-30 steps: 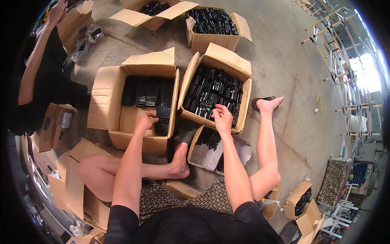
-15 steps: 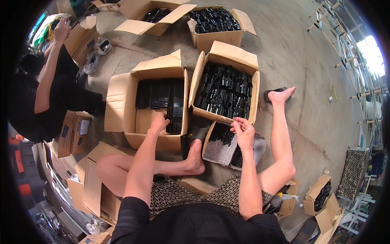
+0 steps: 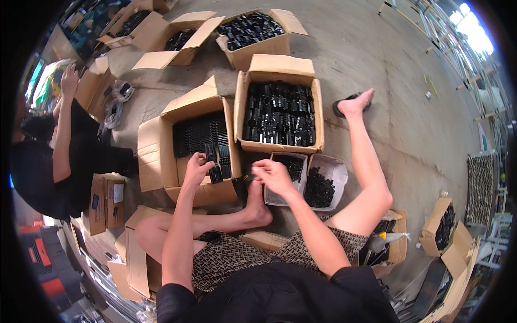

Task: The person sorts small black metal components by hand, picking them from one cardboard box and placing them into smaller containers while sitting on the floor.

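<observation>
My left hand (image 3: 198, 169) is closed on a flat, oblong black plastic part (image 3: 213, 161), held over the near side of an open cardboard box (image 3: 151, 153). Rows of similar black parts (image 3: 200, 132) are stacked tightly inside that box. To the right, my right hand (image 3: 273, 176) hovers above my bare foot and beside a small tray of tiny black pieces (image 3: 293, 166). Its fingers are pinched together; whatever is between them is too small to make out. A second shallow tray (image 3: 338, 175) holds more small black pieces.
A carton (image 3: 277, 145) full of glossy black parts stands ahead. Farther off are more open boxes (image 3: 253, 51) of black parts. At the left sits another person (image 3: 64, 134) in dark clothes. Metal racks (image 3: 458, 59) line the right; a small box (image 3: 437, 226) lies lower right.
My left hand has lifted a black part up from the left box. My right hand has moved left, away from over the small trays and toward that part. The view has shifted.
</observation>
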Motion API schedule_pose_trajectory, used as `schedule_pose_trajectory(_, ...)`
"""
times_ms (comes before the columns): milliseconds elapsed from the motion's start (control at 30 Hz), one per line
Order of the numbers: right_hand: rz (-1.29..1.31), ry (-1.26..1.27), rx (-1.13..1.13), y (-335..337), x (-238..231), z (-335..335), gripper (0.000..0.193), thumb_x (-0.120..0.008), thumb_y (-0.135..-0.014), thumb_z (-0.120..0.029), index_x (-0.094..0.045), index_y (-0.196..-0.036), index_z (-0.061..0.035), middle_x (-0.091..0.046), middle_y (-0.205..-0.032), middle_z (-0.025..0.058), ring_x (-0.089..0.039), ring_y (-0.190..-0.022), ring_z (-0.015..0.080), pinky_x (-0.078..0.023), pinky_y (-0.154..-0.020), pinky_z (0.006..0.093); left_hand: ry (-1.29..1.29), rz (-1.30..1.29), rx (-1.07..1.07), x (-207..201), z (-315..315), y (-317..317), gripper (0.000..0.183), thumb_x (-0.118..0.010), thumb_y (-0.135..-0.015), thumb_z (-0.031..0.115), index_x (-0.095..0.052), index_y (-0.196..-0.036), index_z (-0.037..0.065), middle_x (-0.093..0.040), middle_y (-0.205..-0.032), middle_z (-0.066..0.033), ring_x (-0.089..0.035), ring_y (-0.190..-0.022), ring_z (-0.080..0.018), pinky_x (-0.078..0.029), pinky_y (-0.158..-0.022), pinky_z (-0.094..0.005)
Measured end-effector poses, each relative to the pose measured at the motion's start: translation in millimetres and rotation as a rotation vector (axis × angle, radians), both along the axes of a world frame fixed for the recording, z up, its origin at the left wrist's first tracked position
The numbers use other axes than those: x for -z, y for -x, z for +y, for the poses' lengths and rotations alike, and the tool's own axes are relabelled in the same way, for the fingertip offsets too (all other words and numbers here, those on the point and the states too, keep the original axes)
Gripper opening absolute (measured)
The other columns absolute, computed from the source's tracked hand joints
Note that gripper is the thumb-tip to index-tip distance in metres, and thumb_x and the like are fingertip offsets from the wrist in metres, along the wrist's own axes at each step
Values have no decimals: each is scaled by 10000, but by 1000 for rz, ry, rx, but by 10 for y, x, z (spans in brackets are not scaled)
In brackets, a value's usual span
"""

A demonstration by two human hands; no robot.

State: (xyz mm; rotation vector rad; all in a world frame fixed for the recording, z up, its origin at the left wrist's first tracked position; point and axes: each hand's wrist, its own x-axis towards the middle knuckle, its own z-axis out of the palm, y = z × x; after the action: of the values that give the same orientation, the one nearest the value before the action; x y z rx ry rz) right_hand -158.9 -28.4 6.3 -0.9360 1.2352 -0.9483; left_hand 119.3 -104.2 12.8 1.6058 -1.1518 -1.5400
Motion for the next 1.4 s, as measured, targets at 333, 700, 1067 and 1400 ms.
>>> schedule_pose_trajectory(333, -322, -301, 32, -379, -141, 272, 244, -535, -1032, -195, -613, -1192, -28, -682, -984, 59, -687, -746, 161, -585, -605, 312, 112, -328, 208, -309, 779, 912, 403, -683, -866, 108, -589, -1224, -53, -668, -1105, -214, -669, -1002, -259, -522, -852, -365)
schedule_pose_trajectory(700, -329, -256, 150, -381, -40, 427, 312, -513, -1046, -231, -595, -1217, 17, -689, -990, 100, -711, -776, 187, -606, -655, 323, 197, -176, 54, 77, 991, 1053, 383, -661, -942, 126, -564, -1261, -63, -667, -1082, -168, -664, -959, -245, -529, -838, -349)
schedule_pose_trajectory(1067, -205, -282, -9, -170, -107, 400, 359, -511, -1058, -291, -622, -1246, -5, -705, -1015, 96, -713, -809, 173, -600, -692, 312, 90, 333, -108, 150, 943, 1042, 460, -700, -916, 41, -525, -1323, -83, -666, -1156, -128, -648, -997, -144, -534, -866, -269)
schedule_pose_trajectory(1400, 1168, 303, 87, 588, 458, 47, 196, -584, -900, -117, -656, -1041, -1, -685, -982, 232, -687, -837, 416, -560, -752, 496, 244, -190, 44, -39, 1047, 1226, 492, -725, -854, 70, -542, -1309, 21, -686, -1074, -223, -676, -991, -330, -526, -871, -404)
